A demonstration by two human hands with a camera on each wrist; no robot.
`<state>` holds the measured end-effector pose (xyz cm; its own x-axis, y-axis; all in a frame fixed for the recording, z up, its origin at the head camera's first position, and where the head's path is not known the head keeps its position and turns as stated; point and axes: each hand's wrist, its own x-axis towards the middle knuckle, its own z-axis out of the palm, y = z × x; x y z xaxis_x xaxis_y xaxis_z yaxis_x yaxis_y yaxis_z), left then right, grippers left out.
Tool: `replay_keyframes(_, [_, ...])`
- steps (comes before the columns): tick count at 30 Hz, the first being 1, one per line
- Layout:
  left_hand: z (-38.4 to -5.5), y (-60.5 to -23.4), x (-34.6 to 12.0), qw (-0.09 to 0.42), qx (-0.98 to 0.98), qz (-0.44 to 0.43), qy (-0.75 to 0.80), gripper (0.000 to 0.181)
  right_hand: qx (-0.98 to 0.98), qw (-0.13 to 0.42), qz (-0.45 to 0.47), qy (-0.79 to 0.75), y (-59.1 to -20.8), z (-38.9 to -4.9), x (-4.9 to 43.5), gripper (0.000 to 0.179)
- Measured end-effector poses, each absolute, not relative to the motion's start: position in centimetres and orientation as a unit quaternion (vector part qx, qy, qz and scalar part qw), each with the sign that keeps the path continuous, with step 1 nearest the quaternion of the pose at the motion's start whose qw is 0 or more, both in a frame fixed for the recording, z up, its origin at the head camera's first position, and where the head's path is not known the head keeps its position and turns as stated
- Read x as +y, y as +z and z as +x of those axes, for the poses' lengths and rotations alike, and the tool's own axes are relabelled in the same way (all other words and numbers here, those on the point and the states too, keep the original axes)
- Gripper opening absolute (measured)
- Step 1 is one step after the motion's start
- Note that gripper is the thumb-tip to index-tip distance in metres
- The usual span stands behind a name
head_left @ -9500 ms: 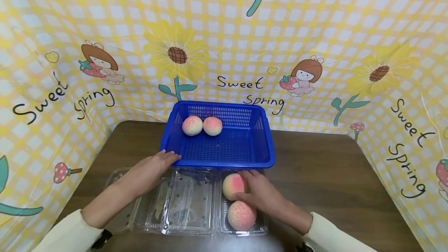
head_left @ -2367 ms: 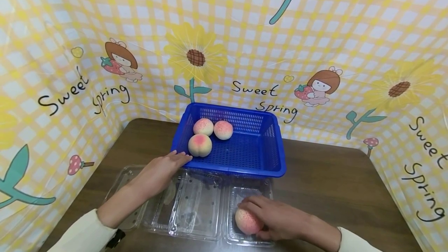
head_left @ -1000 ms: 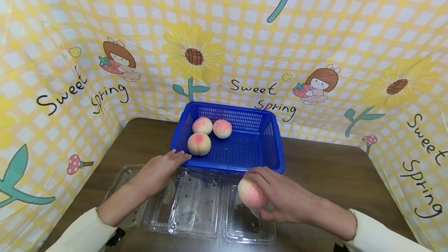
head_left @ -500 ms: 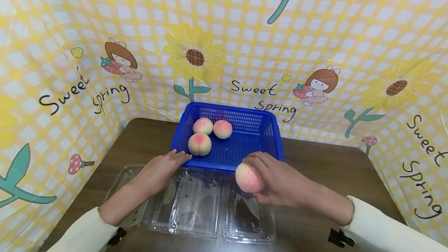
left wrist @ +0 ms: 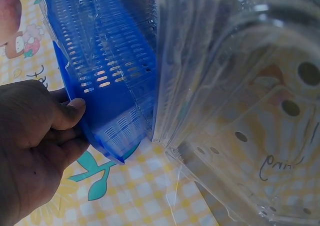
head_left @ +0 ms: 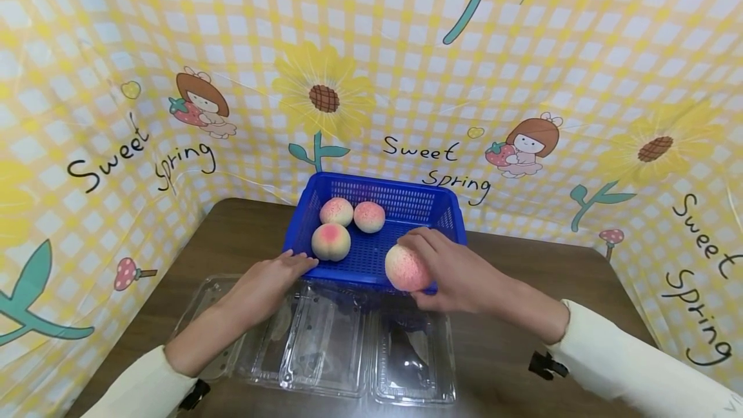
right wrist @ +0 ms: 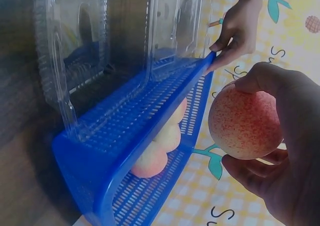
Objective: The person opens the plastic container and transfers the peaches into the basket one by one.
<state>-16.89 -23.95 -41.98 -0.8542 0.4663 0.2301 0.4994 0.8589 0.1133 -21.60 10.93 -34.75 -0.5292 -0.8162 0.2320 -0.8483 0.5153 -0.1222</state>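
My right hand [head_left: 458, 274] grips a pink-and-cream peach [head_left: 407, 268], raised over the front right of the blue plastic basket [head_left: 400, 195]. Thumb and fingers curl round the speckled peach [right wrist: 245, 122] in the right wrist view. With my left hand [head_left: 269, 281] I hold the basket's front left corner; the left wrist view shows the thumb [left wrist: 72, 113] pressed on the blue rim, fingers behind it. Inside the basket, on its left side, lie three peaches: one at the back [head_left: 336, 211], one beside it [head_left: 369, 217] and one in front [head_left: 331, 242].
In front of the basket, a clear plastic tray [head_left: 449, 379] holds nothing. More clear clamshell containers [head_left: 325, 347] stand left of it, partly under my left forearm. The brown table [head_left: 522, 263] is backed by a yellow checked cloth [head_left: 371, 69].
A third peach has gone from the clear tray into the basket. My right hand has since lifted the last tray peach up and forward over the basket's edge. The left hand stays at the corner.
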Motion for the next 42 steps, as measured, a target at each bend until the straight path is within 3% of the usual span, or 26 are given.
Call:
replay_keyframes(27, [-16.9, -42.2, -23.9, 0.113, -0.957, -0.256, -0.073, 0.052, -0.875, 0.066, 0.474, 0.072, -35.1, -26.8, 7.6, 0.075])
replay_keyframes(42, [-16.9, -42.4, -24.0, 0.123, -0.955, -0.257, -0.079, 0.046, -0.874, 0.049, 0.482, -0.037, -36.4, -29.7, 5.0, 0.076])
